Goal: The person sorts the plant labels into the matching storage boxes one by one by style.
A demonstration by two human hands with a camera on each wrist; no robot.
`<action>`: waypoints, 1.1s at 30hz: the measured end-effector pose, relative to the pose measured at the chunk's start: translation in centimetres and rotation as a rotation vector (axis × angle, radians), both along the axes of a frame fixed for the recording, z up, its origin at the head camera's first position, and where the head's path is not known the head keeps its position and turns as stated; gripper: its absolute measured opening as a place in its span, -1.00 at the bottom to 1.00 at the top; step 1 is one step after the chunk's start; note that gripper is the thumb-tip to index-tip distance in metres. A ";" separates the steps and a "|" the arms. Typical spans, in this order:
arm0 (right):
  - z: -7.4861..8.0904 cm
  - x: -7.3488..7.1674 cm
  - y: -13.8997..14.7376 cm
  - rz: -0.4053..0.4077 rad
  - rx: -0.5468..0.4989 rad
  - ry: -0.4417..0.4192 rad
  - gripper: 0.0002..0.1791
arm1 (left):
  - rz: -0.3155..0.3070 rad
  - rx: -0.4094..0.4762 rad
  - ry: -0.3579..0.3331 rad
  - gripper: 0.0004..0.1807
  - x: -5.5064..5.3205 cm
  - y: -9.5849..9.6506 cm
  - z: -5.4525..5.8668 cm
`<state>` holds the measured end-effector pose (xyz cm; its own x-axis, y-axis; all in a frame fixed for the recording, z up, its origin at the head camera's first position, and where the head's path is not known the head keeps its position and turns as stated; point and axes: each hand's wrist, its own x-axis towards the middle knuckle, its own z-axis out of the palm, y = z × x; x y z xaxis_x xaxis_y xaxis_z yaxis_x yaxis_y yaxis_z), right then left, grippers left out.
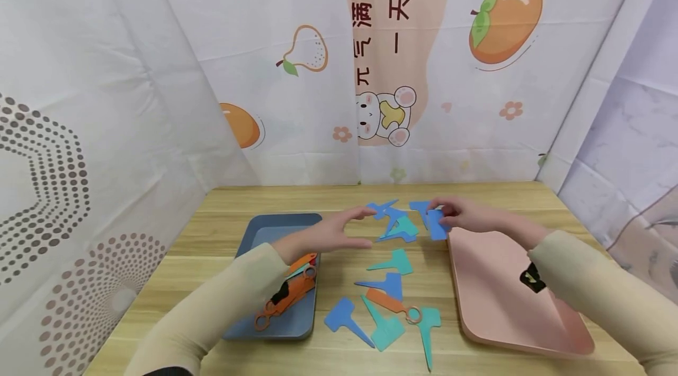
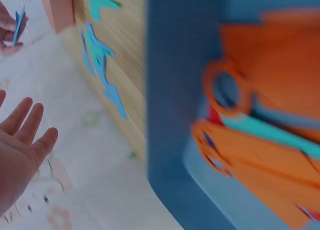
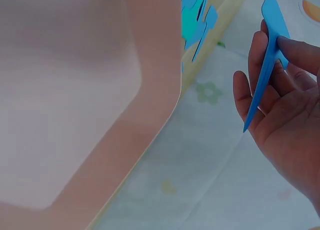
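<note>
My right hand (image 1: 468, 214) pinches a blue T-shaped plant label (image 1: 436, 225) over the table, by the far left corner of the pink tray (image 1: 498, 282). The right wrist view shows the label's pointed stem (image 3: 259, 97) angled down between thumb and fingers. My left hand (image 1: 335, 231) hovers with fingers spread and nothing in it, just right of the blue tray (image 1: 275, 235). Near both hands lies a loose cluster of blue and teal labels (image 1: 405, 225), with one blue label (image 1: 419, 206) beside the held one.
Nearer on the table lie a teal label (image 1: 399, 261), a blue label (image 1: 393, 285), an orange ringed tag (image 1: 385, 299) and several other labels. Orange ringed tags (image 1: 296, 293) and a strip of teal lie in the blue tray. A printed curtain (image 1: 318, 158) hangs behind the table.
</note>
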<state>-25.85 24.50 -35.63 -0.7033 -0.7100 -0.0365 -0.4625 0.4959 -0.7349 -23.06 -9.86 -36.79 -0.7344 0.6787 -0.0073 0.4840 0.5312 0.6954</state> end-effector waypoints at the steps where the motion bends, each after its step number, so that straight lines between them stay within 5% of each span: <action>1: 0.1 0.1 0.5 -0.005 -0.001 -0.003 -0.72 | -0.003 -0.002 0.002 -0.25 0.1 0.8 0.0; 9: 0.4 0.3 3.7 -0.009 -0.001 -0.036 -0.78 | -0.024 0.089 -0.041 -0.24 1.3 6.7 -1.1; 16: -0.3 0.3 5.9 -0.063 0.018 -0.114 -0.73 | -0.022 0.114 -0.040 -0.27 1.2 10.4 -2.6; 27: -2.1 0.5 8.3 -0.077 0.045 -0.122 -0.71 | 0.010 0.154 -0.150 -0.28 1.6 13.3 -4.8; 33: -3.3 0.8 8.8 -0.133 0.132 -0.055 -0.70 | -0.028 0.119 -0.109 -0.28 1.7 14.8 -5.7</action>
<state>-25.03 33.30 -38.97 -0.7851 -0.5972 -0.1643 -0.3470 0.6439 -0.6819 -21.39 4.89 -42.51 -0.7143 0.6998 -0.0038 0.4162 0.4292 0.8016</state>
